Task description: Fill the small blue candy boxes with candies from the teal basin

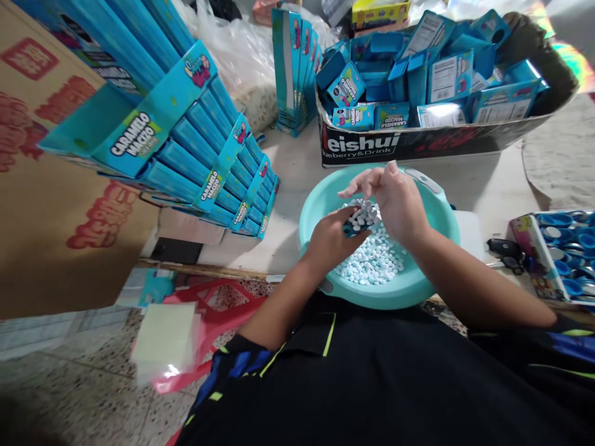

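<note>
Above the table (pixel 290 164), left hand (pixel 335 238) holds white candies (pixel 365 217).

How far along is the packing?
Display boxes look closed, so probably done. The left hand holds a small box heaped with candies, the right hand beside it. Loose candies in the bowl and open boxes in the carton seem left.

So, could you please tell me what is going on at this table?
A person's left hand holds a small blue box heaped with white candies, over a turquoise basin with more pale candies in it. The right hand is raised beside it, fingers curled. Behind the basin, a black carton is full of small blue boxes, and tall blue display racks of packs stand to the left.
</note>
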